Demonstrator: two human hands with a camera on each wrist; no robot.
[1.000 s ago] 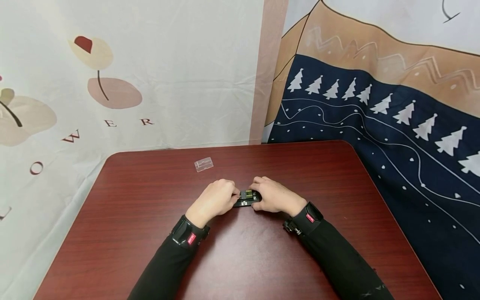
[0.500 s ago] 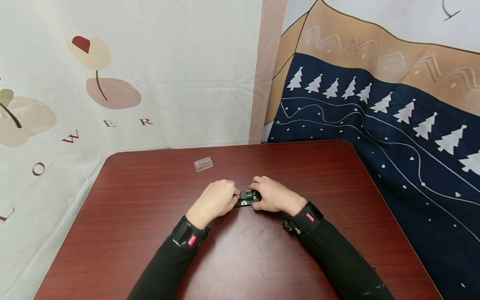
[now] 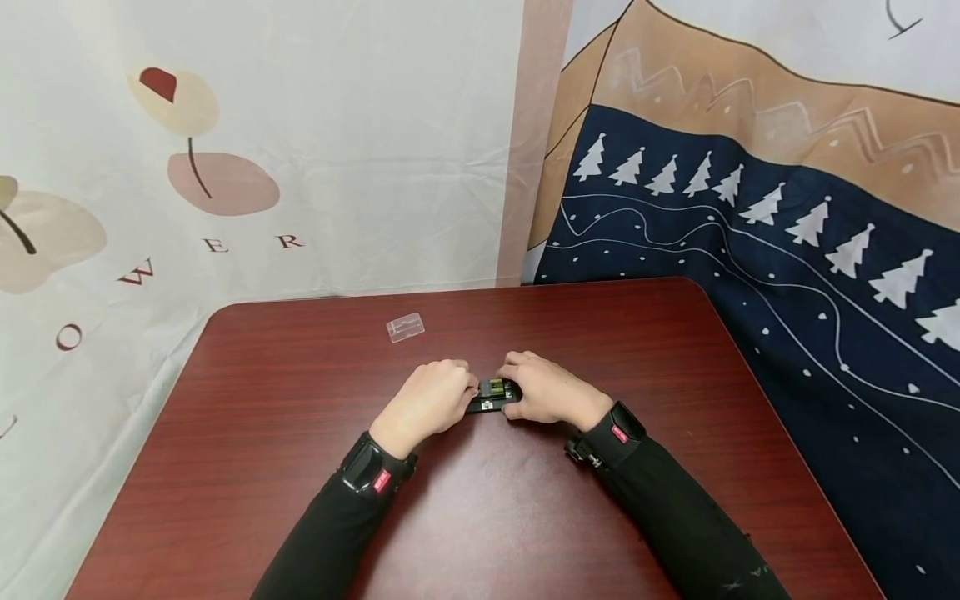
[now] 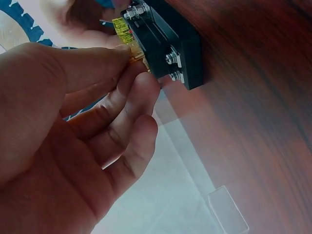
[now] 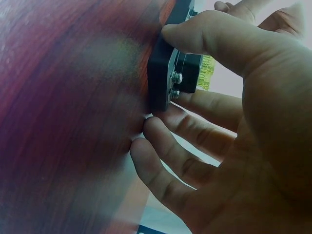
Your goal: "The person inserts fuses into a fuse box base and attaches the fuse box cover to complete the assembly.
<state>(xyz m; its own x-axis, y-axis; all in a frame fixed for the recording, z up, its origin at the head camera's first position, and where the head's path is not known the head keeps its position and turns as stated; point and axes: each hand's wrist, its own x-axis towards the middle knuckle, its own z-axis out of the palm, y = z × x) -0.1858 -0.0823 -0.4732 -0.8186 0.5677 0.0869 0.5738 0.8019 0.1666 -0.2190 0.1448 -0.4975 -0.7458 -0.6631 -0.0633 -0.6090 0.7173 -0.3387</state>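
Note:
A black fuse block [image 3: 487, 406] with metal screw terminals lies on the table between my hands. Yellow blade fuses [image 4: 122, 30] stand up from its raised middle. At the block's left end, my left hand [image 3: 427, 400] pinches an amber, see-through blade fuse [image 4: 136, 50] between thumb and index finger, close against the block; the other fingers curl loosely below. My right hand [image 3: 555, 396] grips the block's right end, its thumb [image 5: 187, 31] on the near side and fingers round the far side. In the head view the fingers hide both ends of the block.
A clear plastic cover [image 3: 406, 327] lies on the reddish-brown wooden table [image 3: 300, 358], beyond my left hand near the back edge. Printed fabric sheets [image 3: 390, 150] hang behind the table and along its right side.

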